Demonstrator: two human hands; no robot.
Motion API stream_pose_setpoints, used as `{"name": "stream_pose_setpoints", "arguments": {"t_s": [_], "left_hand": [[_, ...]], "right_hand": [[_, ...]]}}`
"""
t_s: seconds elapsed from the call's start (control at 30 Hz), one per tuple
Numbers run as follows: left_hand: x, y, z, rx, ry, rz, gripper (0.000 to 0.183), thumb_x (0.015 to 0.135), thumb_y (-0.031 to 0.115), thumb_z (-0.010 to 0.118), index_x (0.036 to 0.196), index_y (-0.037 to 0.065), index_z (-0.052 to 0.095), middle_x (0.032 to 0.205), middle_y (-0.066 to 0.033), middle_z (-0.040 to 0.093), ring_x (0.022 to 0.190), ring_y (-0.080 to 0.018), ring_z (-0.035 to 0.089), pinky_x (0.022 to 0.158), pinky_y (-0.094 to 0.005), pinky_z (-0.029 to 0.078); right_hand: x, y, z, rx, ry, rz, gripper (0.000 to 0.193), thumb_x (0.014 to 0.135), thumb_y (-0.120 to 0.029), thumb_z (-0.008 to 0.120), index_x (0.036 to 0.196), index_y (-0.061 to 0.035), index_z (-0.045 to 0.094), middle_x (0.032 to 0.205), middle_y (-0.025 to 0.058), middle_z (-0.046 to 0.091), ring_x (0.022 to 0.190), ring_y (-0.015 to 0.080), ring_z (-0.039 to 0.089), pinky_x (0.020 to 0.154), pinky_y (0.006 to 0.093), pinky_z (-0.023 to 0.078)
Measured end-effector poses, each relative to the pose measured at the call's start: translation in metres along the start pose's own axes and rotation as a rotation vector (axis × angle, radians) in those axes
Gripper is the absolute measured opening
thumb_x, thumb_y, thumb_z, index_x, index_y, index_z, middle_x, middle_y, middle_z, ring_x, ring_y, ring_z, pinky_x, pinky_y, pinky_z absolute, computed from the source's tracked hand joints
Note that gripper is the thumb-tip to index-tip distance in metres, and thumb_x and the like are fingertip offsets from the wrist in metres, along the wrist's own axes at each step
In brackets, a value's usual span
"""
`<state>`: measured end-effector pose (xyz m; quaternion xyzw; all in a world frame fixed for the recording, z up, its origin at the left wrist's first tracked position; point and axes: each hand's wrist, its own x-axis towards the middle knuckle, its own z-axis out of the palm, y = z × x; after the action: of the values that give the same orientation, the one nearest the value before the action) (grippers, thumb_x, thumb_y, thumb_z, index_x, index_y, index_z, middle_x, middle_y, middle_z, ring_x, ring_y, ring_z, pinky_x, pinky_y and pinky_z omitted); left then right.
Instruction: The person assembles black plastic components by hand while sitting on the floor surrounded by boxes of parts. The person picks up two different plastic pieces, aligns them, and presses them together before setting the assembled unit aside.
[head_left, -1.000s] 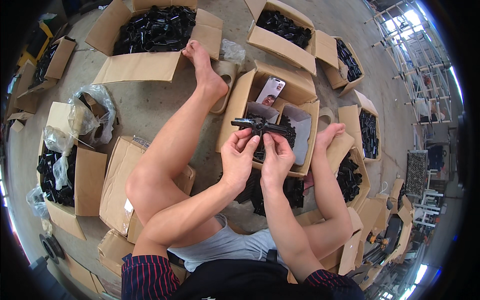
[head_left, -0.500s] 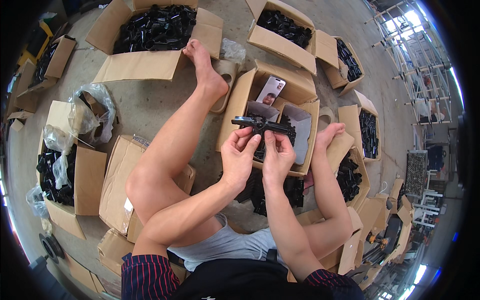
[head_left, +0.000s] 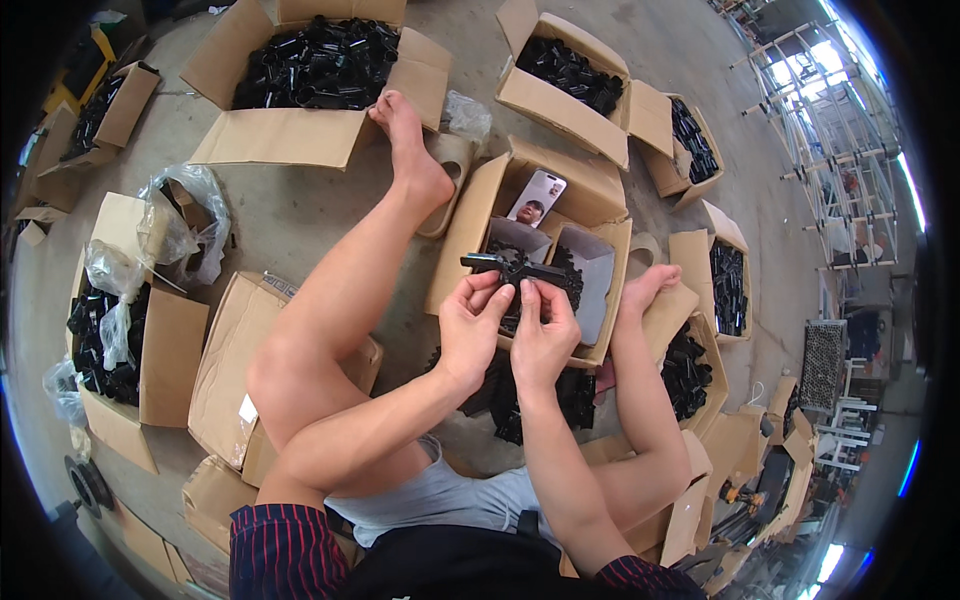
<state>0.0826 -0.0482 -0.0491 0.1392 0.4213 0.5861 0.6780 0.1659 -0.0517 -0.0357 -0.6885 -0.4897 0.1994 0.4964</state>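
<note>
Between both hands is a long black plastic part (head_left: 548,270) with a narrow bar and a wider middle. My left hand (head_left: 468,330) pinches it near the middle and left end with thumb and fingers. Close beside it, my right hand (head_left: 545,335) grips the same part, thumb up against its centre. The part is held above an open cardboard box (head_left: 467,215) with grey inner compartments (head_left: 600,265) that contain small black pieces. A phone (head_left: 537,198) leans inside the far end of this box, its screen lit. The hands cover some of the part's underside.
Open cartons of black plastic parts surround me: a large one (head_left: 285,137) at far left, others at far right (head_left: 575,120) and left (head_left: 175,350). More black parts (head_left: 505,400) lie on the floor between my legs. Clear plastic bags (head_left: 165,235) drape over the left carton.
My hands have come closer together on the black part, with the thumbs now nearly meeting at its middle. The part is turned slightly. The whole view has shifted a little.
</note>
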Motion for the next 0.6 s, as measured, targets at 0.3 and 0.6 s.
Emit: {"name": "stream_pose_setpoints", "arguments": {"t_s": [0.3,0.6], "left_hand": [[-0.004,-0.001,0.003,0.018,-0.025,-0.005,0.021,0.095,-0.003,0.065,0.115,-0.004,0.057,0.111,-0.0105,0.07,0.101,-0.0113,0.065,0.089,-0.0246,0.053],[-0.005,0.001,0.002,-0.007,-0.032,-0.015,0.019,0.095,-0.003,0.064,0.114,-0.003,0.058,0.11,-0.0105,0.07,0.1,-0.0109,0.066,0.087,-0.0243,0.053]], "right_hand": [[-0.011,0.013,0.002,0.353,0.105,0.143,0.015,0.097,-0.01,0.069,0.102,0.0038,0.07,0.097,0.0055,0.071,0.087,0.0114,0.064,0.08,0.0259,0.052],[-0.017,0.022,0.001,0.321,0.078,0.104,0.018,0.095,-0.003,0.069,0.112,0.0037,0.07,0.104,0.0072,0.071,0.093,0.0117,0.065,0.087,0.0263,0.053]]}}
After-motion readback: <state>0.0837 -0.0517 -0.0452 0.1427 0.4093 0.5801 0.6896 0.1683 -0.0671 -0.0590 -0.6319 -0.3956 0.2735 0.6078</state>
